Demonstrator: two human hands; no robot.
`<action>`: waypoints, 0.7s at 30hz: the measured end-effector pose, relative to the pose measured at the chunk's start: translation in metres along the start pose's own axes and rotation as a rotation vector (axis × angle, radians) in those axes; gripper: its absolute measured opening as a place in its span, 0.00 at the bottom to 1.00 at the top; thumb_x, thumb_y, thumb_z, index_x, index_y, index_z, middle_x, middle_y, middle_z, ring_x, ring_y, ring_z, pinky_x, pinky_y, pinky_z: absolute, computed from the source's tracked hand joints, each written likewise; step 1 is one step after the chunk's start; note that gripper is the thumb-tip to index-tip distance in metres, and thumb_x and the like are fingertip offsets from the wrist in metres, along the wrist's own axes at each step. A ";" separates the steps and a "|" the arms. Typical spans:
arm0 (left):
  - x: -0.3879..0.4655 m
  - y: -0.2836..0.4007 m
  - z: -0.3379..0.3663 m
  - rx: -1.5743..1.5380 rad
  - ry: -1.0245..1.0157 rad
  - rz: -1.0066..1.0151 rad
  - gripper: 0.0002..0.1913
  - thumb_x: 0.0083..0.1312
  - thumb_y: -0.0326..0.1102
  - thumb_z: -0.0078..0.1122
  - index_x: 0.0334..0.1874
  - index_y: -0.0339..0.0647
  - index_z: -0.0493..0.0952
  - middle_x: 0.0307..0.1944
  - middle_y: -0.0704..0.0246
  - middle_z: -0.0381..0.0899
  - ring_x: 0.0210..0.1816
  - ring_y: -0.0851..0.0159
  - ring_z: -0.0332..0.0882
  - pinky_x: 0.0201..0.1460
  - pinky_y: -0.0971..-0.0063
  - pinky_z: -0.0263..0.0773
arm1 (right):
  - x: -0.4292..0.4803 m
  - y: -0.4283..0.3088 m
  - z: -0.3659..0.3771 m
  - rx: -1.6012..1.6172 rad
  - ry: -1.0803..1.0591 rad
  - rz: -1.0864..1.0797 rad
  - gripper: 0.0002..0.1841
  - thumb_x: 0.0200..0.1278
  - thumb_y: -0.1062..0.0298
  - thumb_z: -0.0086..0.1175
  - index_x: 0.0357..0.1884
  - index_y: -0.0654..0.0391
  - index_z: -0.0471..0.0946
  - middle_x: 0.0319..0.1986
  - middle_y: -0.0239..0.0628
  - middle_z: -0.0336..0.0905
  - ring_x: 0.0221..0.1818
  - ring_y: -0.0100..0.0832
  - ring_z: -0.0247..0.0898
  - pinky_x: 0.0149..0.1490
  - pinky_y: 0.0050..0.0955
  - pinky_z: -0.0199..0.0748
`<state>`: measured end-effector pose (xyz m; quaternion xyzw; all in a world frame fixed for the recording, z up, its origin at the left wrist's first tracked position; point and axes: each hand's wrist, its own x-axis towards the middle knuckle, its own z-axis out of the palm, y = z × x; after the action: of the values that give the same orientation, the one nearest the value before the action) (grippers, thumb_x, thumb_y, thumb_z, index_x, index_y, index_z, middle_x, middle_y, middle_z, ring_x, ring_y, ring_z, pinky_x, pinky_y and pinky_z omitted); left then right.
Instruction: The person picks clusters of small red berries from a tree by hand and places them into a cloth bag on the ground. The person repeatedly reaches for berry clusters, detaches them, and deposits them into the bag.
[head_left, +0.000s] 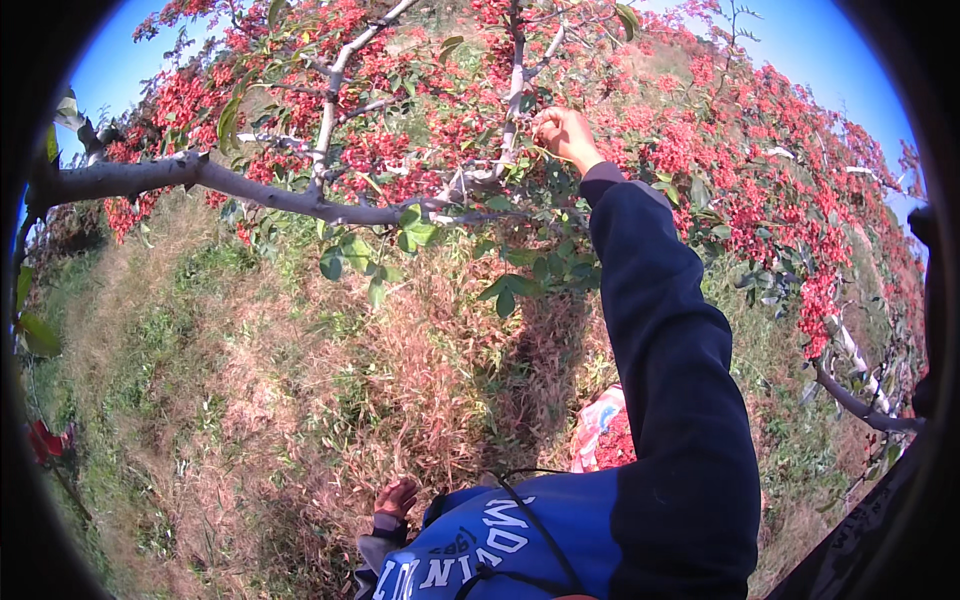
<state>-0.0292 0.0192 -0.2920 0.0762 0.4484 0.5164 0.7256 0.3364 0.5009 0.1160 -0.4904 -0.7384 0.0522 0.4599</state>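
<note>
My right hand (562, 135) is raised to an upright grey branch (516, 82) of a thorny prickly-ash tree. Its fingers are pinched together on a thin stem (541, 150) beside that branch; the fingertips are partly hidden. Clusters of small red fruit (382, 154) hang on the twigs around the hand. Down by my waist, my left hand (395, 499) hangs low with its fingers curled, away from the branches. Whether it holds anything cannot be seen.
A thick thorny limb (255, 187) runs across in front of me, with green leaves (506, 289) below it. Under my right arm, an open plastic bag (592, 424) of picked red fruit (616, 442) stands on dry grass (300, 360). More fruiting branches (817, 300) spread to the right.
</note>
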 end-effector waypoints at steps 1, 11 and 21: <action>0.004 -0.003 -0.009 0.080 -0.040 0.044 0.20 0.60 0.45 0.38 0.50 0.40 0.65 0.47 0.59 0.68 0.50 0.58 0.65 0.50 0.66 0.60 | 0.004 0.006 0.000 0.020 0.060 0.026 0.08 0.41 0.69 0.55 0.29 0.55 0.76 0.20 0.37 0.75 0.25 0.29 0.71 0.32 0.25 0.66; -0.009 0.007 0.031 0.199 0.088 0.095 0.19 0.58 0.40 0.45 0.49 0.39 0.65 0.45 0.60 0.70 0.49 0.57 0.67 0.47 0.67 0.62 | -0.031 0.052 -0.018 1.005 0.027 0.489 0.08 0.52 0.72 0.50 0.36 0.59 0.70 0.28 0.33 0.73 0.29 0.25 0.70 0.33 0.21 0.68; -0.010 0.008 0.021 0.111 0.089 0.090 0.16 0.55 0.37 0.53 0.45 0.42 0.69 0.42 0.62 0.73 0.45 0.59 0.70 0.45 0.65 0.65 | -0.032 0.063 0.014 1.199 -0.074 0.653 0.08 0.49 0.78 0.45 0.33 0.62 0.68 0.24 0.39 0.71 0.26 0.33 0.71 0.31 0.29 0.73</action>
<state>-0.0200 0.0214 -0.2694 0.1133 0.5041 0.5257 0.6758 0.3714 0.5135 0.0545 -0.3464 -0.4114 0.6050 0.5871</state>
